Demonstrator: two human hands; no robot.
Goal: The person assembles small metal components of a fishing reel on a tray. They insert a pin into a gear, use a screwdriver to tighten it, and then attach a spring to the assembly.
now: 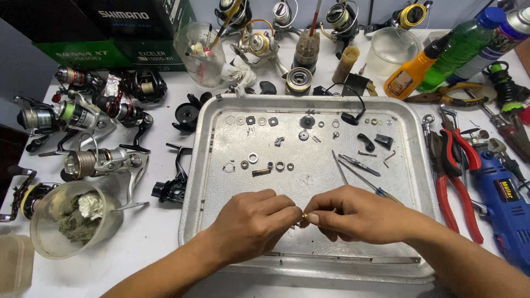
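Observation:
My left hand [251, 223] and my right hand [356, 215] meet fingertip to fingertip over the near part of a metal tray [221, 204]. Between the pinched fingers sits a tiny brass-coloured part [304, 216]; both hands grip it. Spread over the tray's middle and far part are several small washers, rings, a short spring [261, 172] and dark plastic pieces [383, 141]. Tweezers [359, 164] and a thin screwdriver [364, 182] lie just beyond my right hand.
Several fishing reels [102, 161] crowd the table's left side, with a cup of dirty rags [74, 219] near them. Red-handled pliers [455, 176] and a blue rotary tool [505, 198] lie to the right. Bottles [458, 47], cups and more reels line the back.

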